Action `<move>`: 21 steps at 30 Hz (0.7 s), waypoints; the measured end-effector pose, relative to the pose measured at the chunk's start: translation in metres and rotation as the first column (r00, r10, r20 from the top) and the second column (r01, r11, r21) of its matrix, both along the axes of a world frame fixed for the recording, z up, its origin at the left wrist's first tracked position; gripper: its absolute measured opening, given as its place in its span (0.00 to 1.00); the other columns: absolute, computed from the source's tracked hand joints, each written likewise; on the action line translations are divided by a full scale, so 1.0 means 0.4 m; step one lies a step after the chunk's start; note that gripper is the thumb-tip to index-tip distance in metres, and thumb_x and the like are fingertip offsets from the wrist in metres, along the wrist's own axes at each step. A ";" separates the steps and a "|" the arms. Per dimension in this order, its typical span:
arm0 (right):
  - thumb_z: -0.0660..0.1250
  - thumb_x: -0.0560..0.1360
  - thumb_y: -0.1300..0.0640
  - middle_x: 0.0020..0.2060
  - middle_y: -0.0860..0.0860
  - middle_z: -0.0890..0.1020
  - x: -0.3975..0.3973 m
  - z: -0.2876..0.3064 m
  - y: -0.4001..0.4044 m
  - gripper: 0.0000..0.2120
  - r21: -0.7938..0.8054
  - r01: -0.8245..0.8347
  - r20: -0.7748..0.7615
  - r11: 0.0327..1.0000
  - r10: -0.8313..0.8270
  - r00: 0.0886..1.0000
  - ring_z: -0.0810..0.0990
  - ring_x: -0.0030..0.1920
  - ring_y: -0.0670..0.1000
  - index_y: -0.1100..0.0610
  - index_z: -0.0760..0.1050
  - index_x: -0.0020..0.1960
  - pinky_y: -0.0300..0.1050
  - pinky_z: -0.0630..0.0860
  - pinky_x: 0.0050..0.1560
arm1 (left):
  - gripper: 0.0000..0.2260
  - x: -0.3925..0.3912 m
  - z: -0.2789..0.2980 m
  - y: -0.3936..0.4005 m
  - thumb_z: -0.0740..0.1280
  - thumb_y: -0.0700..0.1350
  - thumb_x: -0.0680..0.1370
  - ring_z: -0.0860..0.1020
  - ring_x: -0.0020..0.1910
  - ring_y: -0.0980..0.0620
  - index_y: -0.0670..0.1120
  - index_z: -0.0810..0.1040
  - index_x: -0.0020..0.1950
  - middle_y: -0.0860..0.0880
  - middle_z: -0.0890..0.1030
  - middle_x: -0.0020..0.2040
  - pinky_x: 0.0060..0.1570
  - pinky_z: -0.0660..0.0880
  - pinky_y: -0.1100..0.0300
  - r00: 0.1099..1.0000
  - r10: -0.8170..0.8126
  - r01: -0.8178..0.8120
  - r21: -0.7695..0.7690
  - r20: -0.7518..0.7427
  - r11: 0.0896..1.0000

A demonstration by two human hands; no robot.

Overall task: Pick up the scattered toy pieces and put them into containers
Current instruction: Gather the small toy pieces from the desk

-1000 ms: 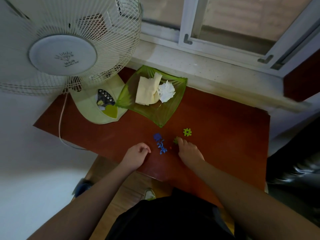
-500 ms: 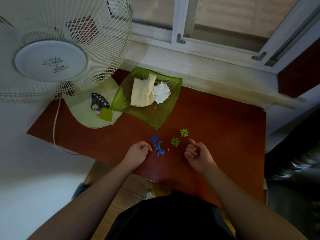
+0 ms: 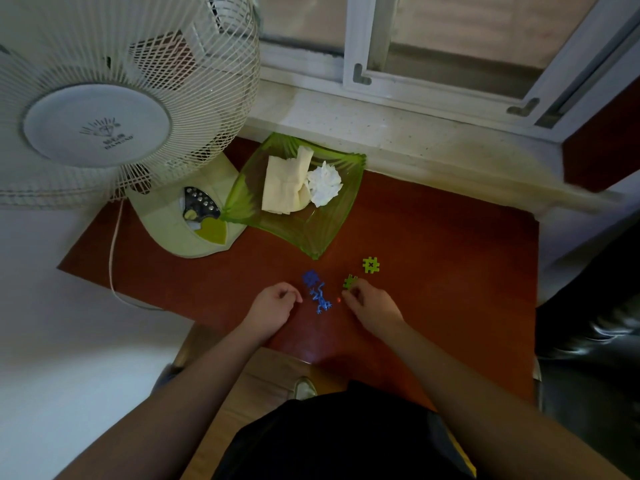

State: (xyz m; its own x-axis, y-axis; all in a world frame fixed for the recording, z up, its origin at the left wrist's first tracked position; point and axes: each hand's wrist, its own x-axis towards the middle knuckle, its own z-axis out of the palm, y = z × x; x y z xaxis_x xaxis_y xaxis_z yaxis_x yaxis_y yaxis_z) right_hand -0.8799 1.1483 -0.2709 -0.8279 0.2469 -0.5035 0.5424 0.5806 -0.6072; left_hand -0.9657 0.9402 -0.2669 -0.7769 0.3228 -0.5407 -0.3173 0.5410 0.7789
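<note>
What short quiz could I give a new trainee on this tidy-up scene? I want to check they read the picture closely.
1. True or false: the green dish already holds toy pieces.
2. Which hand touches a green toy piece? A) left hand B) right hand C) neither
3. Fill in: the blue toy pieces lie on the table between the two ____.

Key
1. False: it holds only folded paper and a crumpled tissue.
2. B; a second green piece lies untouched beyond it.
3. hands
</note>
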 end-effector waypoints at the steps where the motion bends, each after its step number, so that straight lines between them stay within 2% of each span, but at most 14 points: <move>1: 0.62 0.79 0.44 0.41 0.49 0.80 -0.006 -0.002 -0.012 0.11 0.070 -0.097 -0.008 0.993 0.098 0.995 0.80 0.41 0.51 0.49 0.73 0.56 0.44 0.72 0.39 | 0.14 0.002 0.001 -0.004 0.57 0.34 0.78 0.63 0.18 0.58 0.45 0.76 0.37 0.54 0.67 0.18 0.25 0.58 0.62 1.000 0.003 -0.003 0.001 0.000 1.000; 3: 0.63 0.78 0.44 0.49 0.50 0.82 -0.019 -0.008 -0.034 0.14 0.149 -0.220 0.003 0.964 0.222 0.975 0.82 0.49 0.55 0.47 0.69 0.61 0.48 0.76 0.47 | 0.14 0.003 0.001 -0.012 0.57 0.34 0.78 0.63 0.18 0.58 0.46 0.76 0.37 0.54 0.67 0.18 0.26 0.58 0.61 1.000 0.001 -0.001 -0.003 -0.002 1.000; 5: 0.64 0.78 0.46 0.53 0.51 0.82 -0.030 -0.009 -0.047 0.15 0.192 -0.258 0.020 0.947 0.259 0.966 0.82 0.52 0.57 0.48 0.67 0.63 0.51 0.76 0.50 | 0.14 0.004 -0.002 -0.023 0.58 0.34 0.77 0.62 0.17 0.58 0.46 0.76 0.37 0.53 0.67 0.17 0.26 0.58 0.61 1.000 0.000 0.000 -0.005 -0.004 1.000; 13: 0.62 0.78 0.43 0.49 0.55 0.82 -0.048 -0.032 -0.051 0.16 0.275 -0.278 0.099 0.920 0.260 0.960 0.81 0.50 0.59 0.54 0.69 0.57 0.51 0.75 0.48 | 0.10 0.007 -0.013 -0.060 0.58 0.41 0.74 0.63 0.19 0.58 0.48 0.76 0.36 0.54 0.68 0.19 0.27 0.59 0.59 1.000 0.016 -0.016 0.013 -0.003 1.000; 15: 0.61 0.79 0.43 0.44 0.54 0.81 -0.050 -0.032 -0.049 0.15 0.200 -0.157 0.028 0.967 0.155 0.988 0.80 0.45 0.57 0.54 0.71 0.54 0.49 0.73 0.44 | 0.11 0.006 -0.012 -0.063 0.58 0.39 0.75 0.63 0.19 0.57 0.48 0.77 0.36 0.55 0.68 0.19 0.27 0.59 0.59 1.000 0.012 -0.012 0.005 -0.006 1.000; 16: 0.60 0.80 0.44 0.40 0.53 0.80 -0.051 -0.029 -0.049 0.14 0.084 -0.033 -0.016 0.996 0.035 0.999 0.78 0.41 0.55 0.55 0.71 0.51 0.47 0.71 0.41 | 0.12 0.005 -0.013 -0.065 0.58 0.38 0.76 0.63 0.19 0.57 0.48 0.77 0.36 0.55 0.68 0.19 0.27 0.59 0.59 1.000 0.010 -0.010 0.003 -0.006 1.000; 17: 0.59 0.81 0.46 0.35 0.52 0.77 -0.053 -0.020 -0.048 0.13 -0.104 0.139 -0.035 0.985 -0.143 0.989 0.76 0.36 0.53 0.55 0.72 0.48 0.46 0.69 0.37 | 0.13 0.003 -0.014 -0.067 0.58 0.37 0.76 0.63 0.19 0.57 0.48 0.77 0.36 0.55 0.68 0.19 0.27 0.59 0.59 1.000 0.008 -0.008 0.003 -0.005 1.000; 18: 0.58 0.81 0.49 0.31 0.50 0.73 -0.057 -0.011 -0.047 0.12 -0.344 0.339 0.018 0.876 -0.355 0.935 0.72 0.31 0.50 0.56 0.71 0.44 0.44 0.66 0.33 | 0.13 0.002 -0.013 -0.068 0.58 0.37 0.76 0.63 0.18 0.57 0.48 0.77 0.36 0.55 0.68 0.19 0.26 0.59 0.59 1.000 0.009 -0.009 0.000 -0.002 1.000; 19: 0.58 0.82 0.53 0.28 0.50 0.70 -0.057 -0.001 -0.047 0.12 -0.564 0.494 0.142 0.662 -0.512 0.847 0.67 0.27 0.48 0.56 0.69 0.41 0.43 0.63 0.28 | 0.13 0.001 -0.013 -0.070 0.57 0.37 0.76 0.63 0.18 0.57 0.48 0.77 0.36 0.55 0.67 0.19 0.26 0.59 0.59 1.000 0.011 -0.011 -0.002 0.001 1.000; 20: 0.57 0.81 0.56 0.27 0.50 0.68 -0.054 0.013 -0.047 0.12 -0.698 0.577 0.275 0.425 -0.585 0.763 0.64 0.25 0.47 0.56 0.68 0.40 0.41 0.61 0.26 | 0.13 0.000 -0.013 -0.071 0.57 0.37 0.76 0.63 0.19 0.56 0.48 0.77 0.36 0.55 0.67 0.19 0.26 0.59 0.60 1.000 0.014 -0.014 -0.002 0.003 1.000; 21: 0.57 0.81 0.58 0.28 0.51 0.69 -0.050 0.024 -0.045 0.12 -0.758 0.602 0.371 0.250 -0.595 0.713 0.64 0.26 0.47 0.57 0.68 0.39 0.41 0.60 0.28 | 0.13 0.000 -0.013 -0.071 0.58 0.37 0.76 0.63 0.19 0.56 0.48 0.77 0.36 0.54 0.68 0.19 0.26 0.59 0.60 1.000 0.017 -0.017 -0.002 0.003 1.000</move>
